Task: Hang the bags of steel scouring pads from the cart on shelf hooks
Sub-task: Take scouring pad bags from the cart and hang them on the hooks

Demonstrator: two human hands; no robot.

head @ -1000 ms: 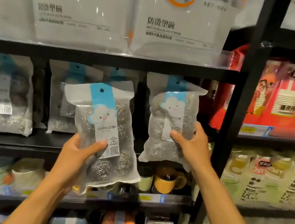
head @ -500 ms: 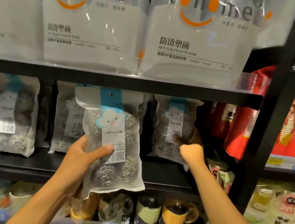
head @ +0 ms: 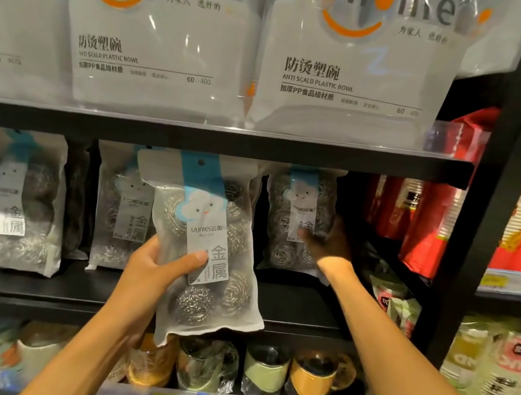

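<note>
Landmark: black shelf board (head: 214, 135) carrying the clear bowl packs (head: 343, 72).

- Left hand (head: 156, 269), below the board's middle: grasping a bag of steel scouring pads (head: 206, 257) by its lower left edge, thumb (head: 193, 257) flat on the white label. The other fingers are behind the bag, unseen.
- That bag is tilted, its blue header just under the board's front lip. The punch hole (head: 201, 162) shows open. No hook can be made out behind it, so I cannot tell whether it is hung.
- Right hand (head: 327, 244), below the board's right part and set back in deep shadow: thumb across the lower front of a second bag (head: 297, 217), fingers lost behind its right edge. It reads as a pinch grip.
- Second bag's top disappears behind the board's lip, so how it hangs is hidden.
- Under the board's left part are more pad bags (head: 22, 200), dim. The leftmost is cut by the frame edge.
- Further below the board is a row of wrapped mugs (head: 311, 377), partly covered by the held bag's bottom corner.
- Past the board's right end stand a black upright (head: 501, 205) and red packs (head: 444, 195), blurred.
</note>
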